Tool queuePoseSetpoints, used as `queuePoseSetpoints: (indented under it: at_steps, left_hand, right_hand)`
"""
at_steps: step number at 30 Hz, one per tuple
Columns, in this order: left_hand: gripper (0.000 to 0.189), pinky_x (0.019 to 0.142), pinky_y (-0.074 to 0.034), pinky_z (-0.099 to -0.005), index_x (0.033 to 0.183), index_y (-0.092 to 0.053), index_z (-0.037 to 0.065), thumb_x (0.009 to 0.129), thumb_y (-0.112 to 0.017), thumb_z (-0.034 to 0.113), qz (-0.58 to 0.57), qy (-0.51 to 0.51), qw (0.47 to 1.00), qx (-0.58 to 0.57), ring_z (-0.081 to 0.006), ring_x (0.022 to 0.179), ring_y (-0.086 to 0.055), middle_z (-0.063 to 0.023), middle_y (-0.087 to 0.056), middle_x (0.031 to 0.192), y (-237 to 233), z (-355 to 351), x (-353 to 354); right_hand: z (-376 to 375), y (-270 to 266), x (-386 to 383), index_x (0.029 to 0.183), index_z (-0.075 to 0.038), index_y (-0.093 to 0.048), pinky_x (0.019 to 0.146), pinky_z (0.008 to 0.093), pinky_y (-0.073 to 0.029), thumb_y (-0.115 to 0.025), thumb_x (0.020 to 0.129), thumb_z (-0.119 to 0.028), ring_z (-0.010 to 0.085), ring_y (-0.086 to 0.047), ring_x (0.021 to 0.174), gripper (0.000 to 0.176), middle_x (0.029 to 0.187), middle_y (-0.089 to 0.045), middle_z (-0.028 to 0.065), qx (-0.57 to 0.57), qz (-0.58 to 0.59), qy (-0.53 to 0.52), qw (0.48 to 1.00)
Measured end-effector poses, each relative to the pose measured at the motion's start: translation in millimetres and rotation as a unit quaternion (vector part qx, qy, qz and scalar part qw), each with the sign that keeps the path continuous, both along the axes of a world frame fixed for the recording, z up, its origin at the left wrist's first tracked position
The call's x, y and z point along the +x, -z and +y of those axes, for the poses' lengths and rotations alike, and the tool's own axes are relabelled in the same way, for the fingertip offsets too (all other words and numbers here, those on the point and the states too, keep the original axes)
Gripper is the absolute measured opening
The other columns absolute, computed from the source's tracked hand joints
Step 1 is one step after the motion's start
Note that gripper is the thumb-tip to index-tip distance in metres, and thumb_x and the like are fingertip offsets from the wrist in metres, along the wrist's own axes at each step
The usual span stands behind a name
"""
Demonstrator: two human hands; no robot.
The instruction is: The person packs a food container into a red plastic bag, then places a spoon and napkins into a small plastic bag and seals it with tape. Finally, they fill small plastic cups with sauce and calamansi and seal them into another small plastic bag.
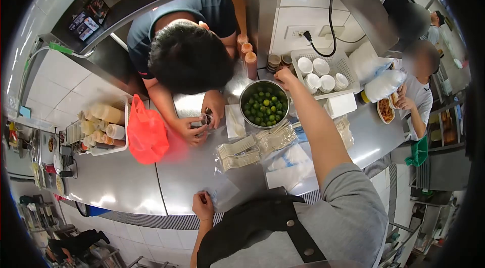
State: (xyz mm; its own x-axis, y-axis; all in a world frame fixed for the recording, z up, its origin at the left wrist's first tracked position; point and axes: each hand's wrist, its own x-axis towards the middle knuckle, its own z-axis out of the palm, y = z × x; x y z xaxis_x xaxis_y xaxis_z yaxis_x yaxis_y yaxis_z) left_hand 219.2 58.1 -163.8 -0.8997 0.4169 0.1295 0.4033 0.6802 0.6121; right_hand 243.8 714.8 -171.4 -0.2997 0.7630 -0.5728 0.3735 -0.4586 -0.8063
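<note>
My right hand [286,78] reaches across the counter, its fingers closed beside the small lidded sauce cups [274,62]. Whether a cup is in its grip is hidden. Just below that hand stands a steel pot [246,119] of small green citrus fruits [264,105]. Down at the counter's near edge, my left hand [203,205] has curled fingers at the edge of a clear plastic bag [217,197]. Packs of wrapped plastic cutlery [238,153] and white plastic bags [290,167] lie between my arms.
Opposite me a person in a dark shirt [189,56] leans over, holding a small dark cup [206,118]. A red plastic bag [146,129] and a crate of sauce bottles [107,121] stand left. Right are a basket of white cups [323,75] and a person with food [386,110].
</note>
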Motion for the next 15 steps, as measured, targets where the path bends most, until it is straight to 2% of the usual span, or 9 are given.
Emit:
queuePoseSetpoints:
  at_steps: [2, 4, 7, 10, 13, 15]
  left_hand:
    - [0.011, 0.054, -0.048, -0.0314, 0.091, -0.062, 0.007, 0.091, -0.071, 0.013, 0.006, 0.004, 1.0, 0.004, -0.0177, 0.056, -0.058, -0.0049, -0.06, 0.069, 2.9, 0.8, -1.5]
    - [0.011, 0.054, -0.048, -0.0319, 0.091, -0.061, 0.007, 0.091, -0.071, 0.013, -0.002, 0.0, 1.0, 0.004, -0.0183, 0.056, -0.057, -0.0051, -0.06, 0.069, 2.7, 2.4, -1.2]
    - [0.011, 0.054, -0.047, -0.0328, 0.09, -0.061, 0.007, 0.09, -0.071, 0.013, 0.002, 0.009, 1.0, -0.008, -0.0193, 0.056, -0.056, -0.0053, -0.058, 0.069, -1.5, 2.4, -0.6]
    - [0.012, 0.054, -0.046, -0.0337, 0.089, -0.06, 0.007, 0.09, -0.071, 0.012, 0.017, 0.017, 1.0, -0.011, -0.0201, 0.055, -0.055, -0.0054, -0.057, 0.068, -0.9, 2.8, -1.2]
    - [0.012, 0.053, -0.046, -0.034, 0.089, -0.06, 0.007, 0.09, -0.071, 0.013, 0.011, 0.014, 1.0, -0.014, -0.0205, 0.054, -0.054, -0.0056, -0.056, 0.067, -0.2, 2.5, -1.6]
    - [0.012, 0.053, -0.045, -0.034, 0.089, -0.06, 0.007, 0.09, -0.071, 0.013, 0.003, 0.01, 1.0, -0.013, -0.0205, 0.054, -0.054, -0.0057, -0.056, 0.067, -0.5, 2.4, -1.2]
  right_hand:
    - [-2.0, 8.1, 1.9, 0.125, -0.009, -0.052, 0.076, 0.0418, -0.053, -0.06, 0.091, 0.003, 0.0245, -0.06, 0.097, 0.037, 0.108, -0.059, 0.0117, 0.024, -0.011, -0.004, 1.0]
    - [-13.1, -7.3, 6.7, 0.123, -0.007, -0.054, 0.074, 0.0406, -0.054, -0.06, 0.09, 0.002, 0.0252, -0.06, 0.092, 0.035, 0.104, -0.061, 0.0113, 0.035, -0.023, -0.012, 0.999]
    - [-18.8, -19.3, 14.6, 0.123, -0.006, -0.058, 0.074, 0.0403, -0.054, -0.06, 0.089, 0.0, 0.0261, -0.063, 0.089, 0.035, 0.101, -0.064, 0.0119, 0.018, -0.021, -0.072, 0.997]
    - [-32.0, -26.0, 19.9, 0.124, -0.005, -0.062, 0.075, 0.0394, -0.054, -0.06, 0.089, -0.001, 0.0274, -0.066, 0.089, 0.036, 0.099, -0.067, 0.0137, 0.047, 0.031, -0.153, 0.987]
    - [-27.4, -23.9, 17.1, 0.13, -0.009, -0.064, 0.079, 0.0394, -0.055, -0.059, 0.087, 0.002, 0.0289, -0.065, 0.101, 0.045, 0.127, -0.059, 0.0185, 0.023, -0.031, -0.131, 0.991]
    - [-33.0, -31.6, 16.2, 0.13, -0.012, -0.065, 0.084, 0.0395, -0.055, -0.061, 0.082, 0.004, 0.0306, -0.062, 0.108, 0.051, 0.144, -0.042, 0.0195, 0.13, -0.132, -0.074, 0.98]
